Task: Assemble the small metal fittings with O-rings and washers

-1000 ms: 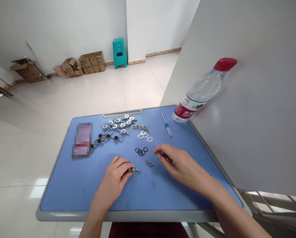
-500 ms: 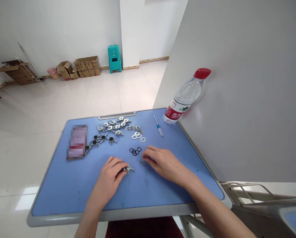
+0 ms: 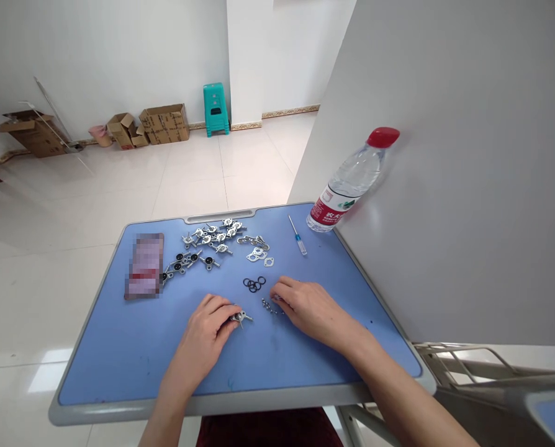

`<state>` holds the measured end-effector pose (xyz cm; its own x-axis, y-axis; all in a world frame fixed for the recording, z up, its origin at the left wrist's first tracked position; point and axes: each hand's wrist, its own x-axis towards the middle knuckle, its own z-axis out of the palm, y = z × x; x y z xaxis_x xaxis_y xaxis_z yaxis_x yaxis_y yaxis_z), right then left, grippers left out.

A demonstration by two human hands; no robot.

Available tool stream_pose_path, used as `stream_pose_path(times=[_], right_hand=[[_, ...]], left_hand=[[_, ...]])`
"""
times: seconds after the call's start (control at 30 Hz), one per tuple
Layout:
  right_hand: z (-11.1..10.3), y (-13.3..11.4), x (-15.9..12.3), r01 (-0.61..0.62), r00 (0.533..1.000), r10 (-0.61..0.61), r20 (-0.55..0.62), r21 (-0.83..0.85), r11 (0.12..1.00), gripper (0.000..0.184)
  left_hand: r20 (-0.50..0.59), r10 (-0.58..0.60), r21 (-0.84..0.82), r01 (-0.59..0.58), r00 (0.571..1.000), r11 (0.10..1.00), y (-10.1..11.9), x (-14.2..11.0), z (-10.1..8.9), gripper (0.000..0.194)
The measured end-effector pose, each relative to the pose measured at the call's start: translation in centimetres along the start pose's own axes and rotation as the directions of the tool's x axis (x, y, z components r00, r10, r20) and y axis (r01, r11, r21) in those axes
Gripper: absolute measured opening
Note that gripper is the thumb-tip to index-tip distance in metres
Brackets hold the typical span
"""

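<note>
Between the thumb and fingers of my left hand (image 3: 211, 326) is a small metal valve-like fitting (image 3: 241, 316), its stub pointing right, held low at the blue tabletop. My right hand (image 3: 308, 304) is curled at the small pile of screws (image 3: 269, 306), fingertips pinched together; whatever lies between them is too hidden to make out. Just beyond the screws are several black rubber rings (image 3: 254, 284). Flat metal gaskets (image 3: 259, 254) lie further back, beside a cluster of similar metal fittings (image 3: 215, 236). Several fittings with black round faces (image 3: 184, 262) sit to the left.
A small screwdriver (image 3: 298, 236) lies at the back right, near a water bottle (image 3: 347, 183) with a red cap. A phone (image 3: 144, 267) rests at the left. The grey partition (image 3: 445, 186) borders the table (image 3: 119, 366) on the right. Cardboard boxes (image 3: 166, 124) and teal stools (image 3: 216, 108) stand by the wall.
My right hand has shifted slightly to the right, and the screws near its fingertips are more spread out. My left hand keeps its hold on the fitting.
</note>
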<state>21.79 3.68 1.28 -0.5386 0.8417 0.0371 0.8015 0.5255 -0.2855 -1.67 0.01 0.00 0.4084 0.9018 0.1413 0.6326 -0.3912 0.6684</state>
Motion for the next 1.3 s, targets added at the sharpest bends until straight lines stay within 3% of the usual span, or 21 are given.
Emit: stream_pose_path(times=[0.17,0.37,0.57,0.7,0.83,1.07,1.3], right_hand=[[0.1,0.3,-0.1,-0.065,0.995,0.073,-0.063,0.128,0.99,0.021],[-0.3,-1.0,0.2,-0.032,0.987,0.099,-0.13,0.437,0.899,0.02],[0.0,-2.4,0.9,0.03,0.992,0.045,-0.122,0.548,0.836,0.021],[0.3,-3.0,1.1,0.025,0.996,0.023,-0.084,0.532,0.846,0.017],[1.2,-3.3,1.2,0.111,0.991,-0.065,-0.12,0.437,0.892,0.013],[2.5,-3.1,1.2,0.166,0.983,-0.127,-0.132,0.344,0.924,0.02],[2.4,-3.1,1.4,0.171,0.984,-0.144,-0.103,0.335,0.927,0.023]], left_hand=[[0.006,-0.015,0.003,0.015,1.0,1.0,0.0,0.0,0.0,0.022],[0.01,0.0,0.009,0.0,1.0,1.0,0.0,0.0,0.0,0.021],[0.007,-0.015,0.01,0.015,1.0,1.0,0.2,0.0,0.0,0.022],[0.013,-0.025,0.002,0.025,1.0,1.0,0.2,-0.1,0.0,0.022],[0.021,-0.036,-0.017,0.037,0.999,0.999,0.4,-0.1,-0.1,0.024],[0.027,-0.06,-0.025,0.061,0.998,0.998,0.6,-0.1,0.0,0.024],[0.031,-0.06,-0.019,0.061,0.998,0.998,0.7,-0.1,-0.2,0.023]])
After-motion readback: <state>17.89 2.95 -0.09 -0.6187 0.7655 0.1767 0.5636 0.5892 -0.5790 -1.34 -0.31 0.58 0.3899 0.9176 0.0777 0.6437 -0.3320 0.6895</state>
